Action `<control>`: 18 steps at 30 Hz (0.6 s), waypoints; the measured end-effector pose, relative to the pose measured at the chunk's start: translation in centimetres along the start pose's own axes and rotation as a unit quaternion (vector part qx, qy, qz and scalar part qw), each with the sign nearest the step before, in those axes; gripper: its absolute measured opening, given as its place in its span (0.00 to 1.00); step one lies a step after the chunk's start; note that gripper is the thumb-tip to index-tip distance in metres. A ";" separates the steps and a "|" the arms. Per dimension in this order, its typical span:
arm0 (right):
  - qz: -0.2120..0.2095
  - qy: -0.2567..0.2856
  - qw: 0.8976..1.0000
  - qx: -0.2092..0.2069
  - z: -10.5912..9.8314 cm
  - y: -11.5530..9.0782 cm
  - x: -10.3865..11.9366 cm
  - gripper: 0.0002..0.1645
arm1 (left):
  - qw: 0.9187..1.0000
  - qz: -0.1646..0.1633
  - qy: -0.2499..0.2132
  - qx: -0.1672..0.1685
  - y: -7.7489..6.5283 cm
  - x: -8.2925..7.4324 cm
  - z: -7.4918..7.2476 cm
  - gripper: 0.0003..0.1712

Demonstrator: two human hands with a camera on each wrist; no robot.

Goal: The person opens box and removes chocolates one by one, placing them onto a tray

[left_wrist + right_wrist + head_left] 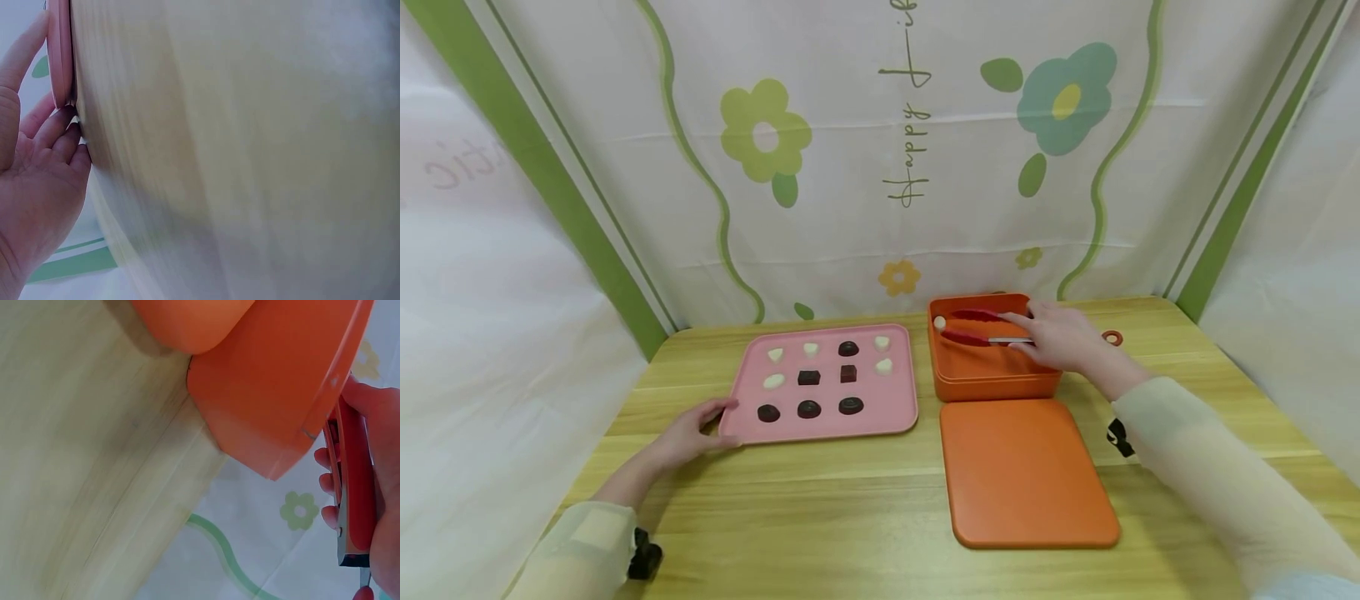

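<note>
In the head view, my right hand grips a pair of red-tipped tongs over the orange box. A small white chocolate sits at the tong tips, near the box's left wall. My left hand holds the near left corner of a pink tray, thumb and fingers on its edge. Several white chocolates and dark chocolates lie in rows on that tray. The right wrist view shows the red tongs handle in my fingers beside the box wall.
An orange lid lies flat on the wooden table, directly in front of the box. Behind the tray and box hangs a flowered white curtain, with more fabric on both sides.
</note>
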State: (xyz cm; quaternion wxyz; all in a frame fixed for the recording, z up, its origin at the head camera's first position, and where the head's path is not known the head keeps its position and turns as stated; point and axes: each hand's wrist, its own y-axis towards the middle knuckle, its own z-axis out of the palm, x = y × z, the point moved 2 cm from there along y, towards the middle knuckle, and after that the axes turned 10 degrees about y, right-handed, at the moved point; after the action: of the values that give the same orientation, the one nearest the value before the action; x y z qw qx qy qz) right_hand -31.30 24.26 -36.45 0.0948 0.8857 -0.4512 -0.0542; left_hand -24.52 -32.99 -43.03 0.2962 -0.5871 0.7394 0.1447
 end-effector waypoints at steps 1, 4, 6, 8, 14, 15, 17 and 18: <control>0.001 0.001 1.000 0.003 0.1 0.2 0.0 0.31 | 1.000 0.000 0.001 0.001 0.0 0.0 0.0 0.45; 0.004 0.003 1.000 0.008 0.5 0.6 0.1 0.31 | 1.000 -0.002 0.001 0.000 0.0 0.0 0.0 0.45; 0.009 0.006 1.000 0.014 0.8 0.9 0.1 0.31 | 1.000 -0.002 0.000 0.001 0.0 0.0 0.0 0.46; 0.013 0.009 1.000 0.020 1.0 1.2 0.1 0.32 | 1.000 -0.002 -0.002 0.000 0.0 0.0 0.0 0.45; 0.023 0.017 0.999 0.029 1.8 1.9 0.2 0.33 | 1.000 0.000 -0.007 0.000 -0.1 0.0 0.1 0.45; 0.024 0.017 0.999 0.028 1.9 1.9 0.3 0.33 | 1.000 0.000 -0.006 0.000 -0.1 0.0 0.1 0.45; 0.025 0.015 0.999 0.027 2.0 2.1 0.2 0.32 | 1.000 -0.001 -0.006 0.000 0.0 0.0 0.1 0.45; 0.026 0.015 0.999 0.027 2.1 2.2 0.2 0.32 | 1.000 -0.002 -0.008 0.000 0.0 0.0 0.1 0.45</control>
State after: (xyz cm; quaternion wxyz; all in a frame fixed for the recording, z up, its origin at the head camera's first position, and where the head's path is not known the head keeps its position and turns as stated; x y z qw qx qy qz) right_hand -33.25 22.56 -38.03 0.0793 0.8766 -0.4739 -0.0261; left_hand -24.46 -32.95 -43.06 0.3021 -0.5872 0.7360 0.1488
